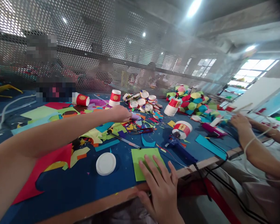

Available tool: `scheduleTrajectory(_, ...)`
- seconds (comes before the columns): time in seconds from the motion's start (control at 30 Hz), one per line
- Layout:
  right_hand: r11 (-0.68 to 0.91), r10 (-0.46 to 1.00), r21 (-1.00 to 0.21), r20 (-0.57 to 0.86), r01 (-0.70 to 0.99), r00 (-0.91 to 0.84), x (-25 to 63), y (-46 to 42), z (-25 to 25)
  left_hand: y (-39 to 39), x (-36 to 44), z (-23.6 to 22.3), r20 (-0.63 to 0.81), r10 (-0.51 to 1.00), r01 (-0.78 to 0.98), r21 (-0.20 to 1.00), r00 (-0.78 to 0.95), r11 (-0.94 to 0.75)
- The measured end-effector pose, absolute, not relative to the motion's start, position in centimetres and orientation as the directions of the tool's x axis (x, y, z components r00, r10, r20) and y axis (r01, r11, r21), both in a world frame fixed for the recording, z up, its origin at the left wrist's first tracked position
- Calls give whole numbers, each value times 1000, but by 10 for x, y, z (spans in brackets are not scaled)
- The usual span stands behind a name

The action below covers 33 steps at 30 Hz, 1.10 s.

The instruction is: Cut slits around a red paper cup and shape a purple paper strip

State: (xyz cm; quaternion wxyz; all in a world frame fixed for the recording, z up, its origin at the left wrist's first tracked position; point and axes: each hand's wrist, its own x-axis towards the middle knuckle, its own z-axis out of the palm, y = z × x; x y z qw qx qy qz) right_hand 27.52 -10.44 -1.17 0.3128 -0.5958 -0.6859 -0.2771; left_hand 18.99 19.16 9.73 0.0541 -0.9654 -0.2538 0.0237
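Observation:
My left hand [121, 113] reaches far across the blue table [67, 183] into a heap of coloured paper scraps [130, 126]. Its fingers are curled closed, with a pale scrap at their tips; what they hold I cannot make out. My right hand [159, 182] lies flat with fingers spread on the near edge of a green paper sheet [143, 155] by the table's wooden front edge. A white round lid [105, 163] sits just left of the sheet.
A blue glue gun [180, 151] and a tipped red-and-white paper cup [183, 128] lie right of the sheet. More cups [114, 98] and a ball of coloured discs [192, 104] stand behind. A co-worker's hand [240, 122] works at the right. A perforated screen [121, 49] closes the back.

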Motion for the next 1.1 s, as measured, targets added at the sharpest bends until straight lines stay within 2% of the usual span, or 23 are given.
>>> scheduleTrajectory(0.1,145,634,-9,768,989,-86,276,-105,-12,194,186,105,89,516,523,-80,852,-849)
scheduleTrajectory(0.23,165,658,14,743,986,-121,279,-106,-11,198,182,115,200,546,552,30,814,-834)
scheduleTrajectory(0.4,158,631,-40,773,987,-70,275,-104,-14,204,178,128,267,586,551,200,765,-810)
scheduleTrajectory(0.57,162,615,-77,788,984,-40,272,-102,-15,210,173,132,285,695,599,357,660,-716)
scheduleTrajectory(0.73,160,616,-83,787,984,-34,273,-102,-19,212,169,127,275,795,606,528,541,-595)
scheduleTrajectory(0.9,160,611,-86,791,983,-30,273,-103,-18,224,167,124,162,878,571,703,450,-423)
scheduleTrajectory(1.1,162,639,-74,768,984,-47,274,-105,-14,236,150,131,22,859,460,837,511,-295)
